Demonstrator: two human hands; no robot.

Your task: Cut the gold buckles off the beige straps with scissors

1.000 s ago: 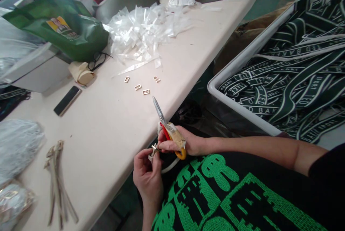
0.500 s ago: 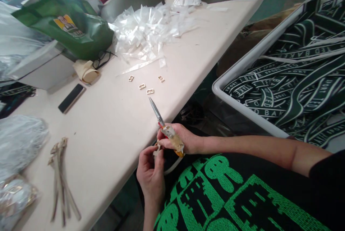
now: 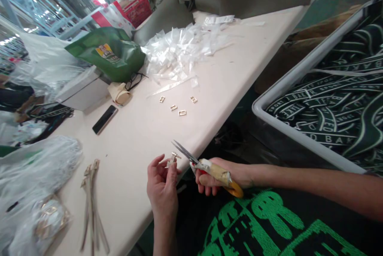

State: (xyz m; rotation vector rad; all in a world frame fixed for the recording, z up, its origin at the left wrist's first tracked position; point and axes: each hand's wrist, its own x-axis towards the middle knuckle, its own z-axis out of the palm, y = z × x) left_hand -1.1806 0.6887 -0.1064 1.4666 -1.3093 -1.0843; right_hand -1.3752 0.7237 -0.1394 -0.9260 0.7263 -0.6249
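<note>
My left hand [image 3: 163, 186] pinches the end of a narrow beige strap with a small gold buckle [image 3: 176, 155] between thumb and fingers, above the table's front edge. In my right hand [image 3: 209, 176] is a pair of scissors [image 3: 220, 173], its orange handles wrapped in worn tape. The blades are slightly parted and point up and left, close to the buckle but apart from it. Several loose gold buckles [image 3: 182, 113] lie farther back on the pale table [image 3: 143, 128]. Over to the left rests a bundle of beige straps [image 3: 92, 208].
Behind the loose buckles is a heap of clear plastic pieces [image 3: 179, 48], beside a green bag [image 3: 110, 56]. A phone [image 3: 104, 119] lies at left, near a plastic bag [image 3: 44, 168]. A white-rimmed bin [image 3: 287, 138] of dark lettered webbing stands at right. Someone is in the background.
My hands have moved apart. The scissors have shifted right and now point more to the left, with the blades slightly parted. The buckled strap end is raised in my left hand. The view has shifted.
</note>
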